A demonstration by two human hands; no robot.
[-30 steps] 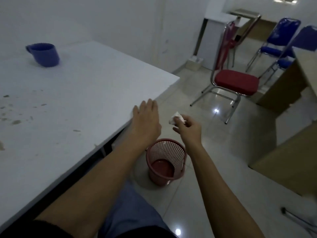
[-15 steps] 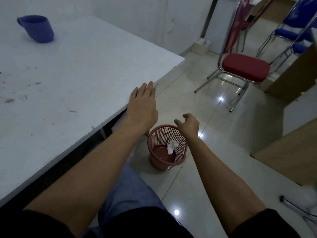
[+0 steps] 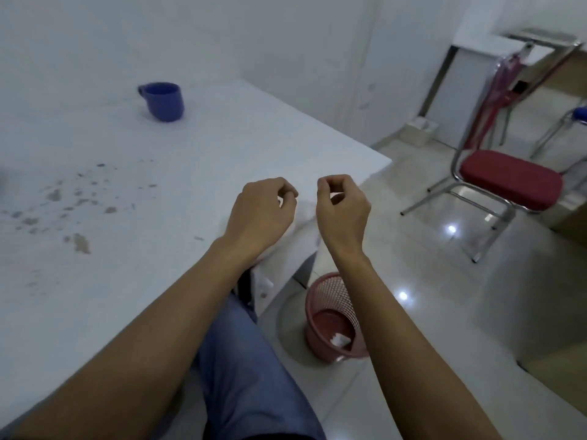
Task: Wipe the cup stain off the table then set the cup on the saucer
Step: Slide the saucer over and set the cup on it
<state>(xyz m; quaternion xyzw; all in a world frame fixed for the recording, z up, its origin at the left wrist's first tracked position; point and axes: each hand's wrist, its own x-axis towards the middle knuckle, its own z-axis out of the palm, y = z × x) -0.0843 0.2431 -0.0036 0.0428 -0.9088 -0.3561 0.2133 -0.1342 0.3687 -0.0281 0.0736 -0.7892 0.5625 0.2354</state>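
With the left hand (image 3: 259, 214) and right hand (image 3: 341, 206) raised, fingers curled loosely on nothing, a crumpled tissue (image 3: 339, 340) is seen binned, so wiping seems finished; the cup (image 3: 163, 101), far across the table (image 3: 222, 147), must be reached, no saucer being visible.

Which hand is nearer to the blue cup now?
Left. The left hand is over the table's near right edge, with the cup far off toward the back left. The right hand is beyond the table edge, farther from it.

Both hands (image 3: 301, 208) raised, fingers curled, empty
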